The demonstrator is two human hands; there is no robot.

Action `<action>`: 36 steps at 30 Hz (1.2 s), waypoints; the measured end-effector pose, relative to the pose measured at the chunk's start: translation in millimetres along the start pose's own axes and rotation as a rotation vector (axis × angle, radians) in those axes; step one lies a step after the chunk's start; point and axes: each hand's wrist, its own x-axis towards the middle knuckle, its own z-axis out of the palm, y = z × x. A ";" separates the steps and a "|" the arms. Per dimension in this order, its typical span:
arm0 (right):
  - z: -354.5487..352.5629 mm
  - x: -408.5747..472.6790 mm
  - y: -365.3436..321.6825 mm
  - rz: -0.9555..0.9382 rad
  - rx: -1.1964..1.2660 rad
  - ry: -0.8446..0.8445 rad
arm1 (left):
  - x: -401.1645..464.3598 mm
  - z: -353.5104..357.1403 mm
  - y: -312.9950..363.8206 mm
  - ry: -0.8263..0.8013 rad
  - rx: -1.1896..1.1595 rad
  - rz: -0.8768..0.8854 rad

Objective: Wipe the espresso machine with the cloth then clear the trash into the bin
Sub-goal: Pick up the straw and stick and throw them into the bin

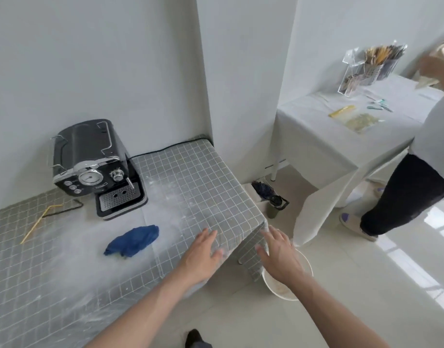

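Grid-cloth table (190,172) carries espresso machine (90,159) far left, blue cloth (133,241) near centre, straws (43,217) left.

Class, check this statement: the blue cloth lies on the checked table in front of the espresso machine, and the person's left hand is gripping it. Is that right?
Not quite. The blue cloth does lie on the checked table in front of the espresso machine, but the left hand is not gripping it. The head view shows that hand open, fingers spread, near the table's corner, apart from the cloth.

1 espresso machine (95,167), 1 blue cloth (133,241), 2 straws (40,219), 1 bin (286,285), 2 tables (195,177), 2 hands (203,254)
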 end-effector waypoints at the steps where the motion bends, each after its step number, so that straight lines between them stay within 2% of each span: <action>1: -2.2 5.8 -14.9 -0.034 -0.007 0.000 | -3.7 -10.2 -10.4 0.014 0.001 -0.018; 13: 21.1 64.1 -177.4 -0.313 -0.063 -0.110 | -51.4 -108.7 -134.6 0.192 -0.110 -0.214; 28: 102.7 117.8 -367.9 -0.445 -0.106 -0.197 | -79.8 -201.1 -285.1 0.283 -0.112 -0.343; 36: 158.2 139.3 -449.5 -0.515 -0.162 -0.299 | -90.3 -235.5 -370.6 0.301 -0.127 -0.415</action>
